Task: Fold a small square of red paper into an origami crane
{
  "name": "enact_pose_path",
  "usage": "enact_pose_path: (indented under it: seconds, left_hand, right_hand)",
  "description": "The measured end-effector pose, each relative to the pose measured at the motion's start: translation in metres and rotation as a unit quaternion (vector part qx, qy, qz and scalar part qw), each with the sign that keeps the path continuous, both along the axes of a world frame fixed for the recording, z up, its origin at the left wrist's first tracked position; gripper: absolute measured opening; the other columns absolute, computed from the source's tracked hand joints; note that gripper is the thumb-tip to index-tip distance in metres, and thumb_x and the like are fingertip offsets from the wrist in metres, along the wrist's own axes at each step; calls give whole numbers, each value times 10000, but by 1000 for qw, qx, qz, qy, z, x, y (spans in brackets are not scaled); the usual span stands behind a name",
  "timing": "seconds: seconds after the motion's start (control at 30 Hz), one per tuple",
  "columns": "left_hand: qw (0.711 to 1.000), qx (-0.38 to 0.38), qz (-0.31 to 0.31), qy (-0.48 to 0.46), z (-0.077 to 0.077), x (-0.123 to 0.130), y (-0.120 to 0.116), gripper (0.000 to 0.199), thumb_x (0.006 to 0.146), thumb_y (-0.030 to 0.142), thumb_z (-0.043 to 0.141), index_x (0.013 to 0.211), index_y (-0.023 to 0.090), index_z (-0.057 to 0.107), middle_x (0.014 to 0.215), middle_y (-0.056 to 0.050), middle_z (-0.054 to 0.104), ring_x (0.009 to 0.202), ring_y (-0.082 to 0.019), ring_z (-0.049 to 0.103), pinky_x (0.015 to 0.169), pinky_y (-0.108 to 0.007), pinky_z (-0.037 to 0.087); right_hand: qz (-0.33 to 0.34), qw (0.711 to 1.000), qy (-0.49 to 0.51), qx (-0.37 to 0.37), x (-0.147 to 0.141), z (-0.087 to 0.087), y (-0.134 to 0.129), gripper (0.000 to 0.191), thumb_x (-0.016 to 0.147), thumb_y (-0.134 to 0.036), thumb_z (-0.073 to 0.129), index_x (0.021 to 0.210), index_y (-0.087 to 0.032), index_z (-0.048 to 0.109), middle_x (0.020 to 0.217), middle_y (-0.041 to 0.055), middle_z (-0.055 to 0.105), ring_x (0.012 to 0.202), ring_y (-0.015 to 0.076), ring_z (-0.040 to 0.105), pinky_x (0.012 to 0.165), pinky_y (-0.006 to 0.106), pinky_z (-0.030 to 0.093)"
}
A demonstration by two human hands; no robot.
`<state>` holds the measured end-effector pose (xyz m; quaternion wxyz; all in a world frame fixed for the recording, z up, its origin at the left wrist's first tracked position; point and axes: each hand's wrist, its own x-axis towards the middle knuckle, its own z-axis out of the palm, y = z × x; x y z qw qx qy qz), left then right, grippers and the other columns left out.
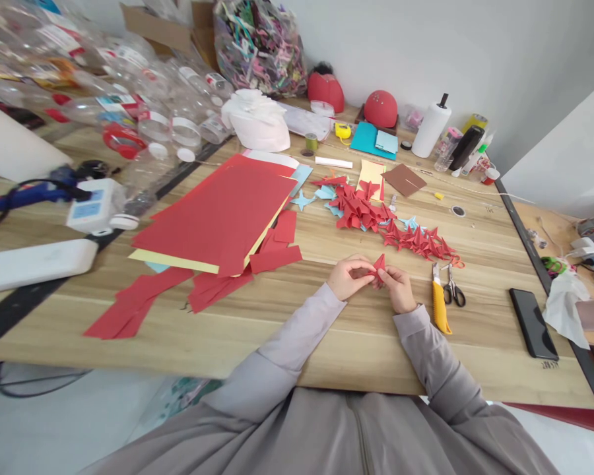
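Desk (356, 349) of pale wood stretches away from you. Near its front edge, your left hand (345, 278) and right hand (398, 289) both pinch a small folded red paper (379, 266), its point aimed toward the far edge. Yellow utility knife (439, 307) and scissors (453, 287) lie just right of your right hand.

A wood-grain desk (297, 343) carries a stack of red paper sheets (212, 218) left of centre, with cut red paper strips (136, 303) reaching toward the near edge. Folded red paper pieces (376, 218) run across the middle, a yellow utility knife (439, 307), scissors (454, 289) and a black smartphone (532, 323) lie toward the near right corner, and a paper towel roll (429, 130) stands by the far edge.
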<state>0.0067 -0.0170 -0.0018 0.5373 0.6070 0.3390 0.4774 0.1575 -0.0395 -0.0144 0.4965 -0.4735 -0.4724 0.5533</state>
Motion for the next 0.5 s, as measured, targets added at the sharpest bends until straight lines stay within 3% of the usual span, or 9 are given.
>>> enact_pose_path:
  seconds: [0.23,0.33,0.5]
  left_hand:
    - [999,16,-33,-15,5,-1,-5,313,585,204,719,892,155,681,966,-102,591,870,-187,593,701,-275,522]
    - [994,-27,-69,-77,6,-3,-5,287,660,285,662,909,143,684,970,-113,608,790,-183,616,682,-306,532]
    - [985,-108,-52,-127,3,-7,-1,243,730,330,587,790,129,710,859,-105,658,727,-195,628,638,-324,529]
  right_hand:
    - [-16,999,49,-15,2,0,0,255,717,-442,625,680,-189,620,609,10,617,517,120,528,518,260,435]
    - [-8,997,75,-18,1,2,-1,236,717,-416,636,679,-184,619,612,7,616,520,116,533,507,251,420]
    - [2,997,76,-21,2,1,-1,226,728,-393,634,674,-174,627,608,9,618,521,112,531,512,249,412]
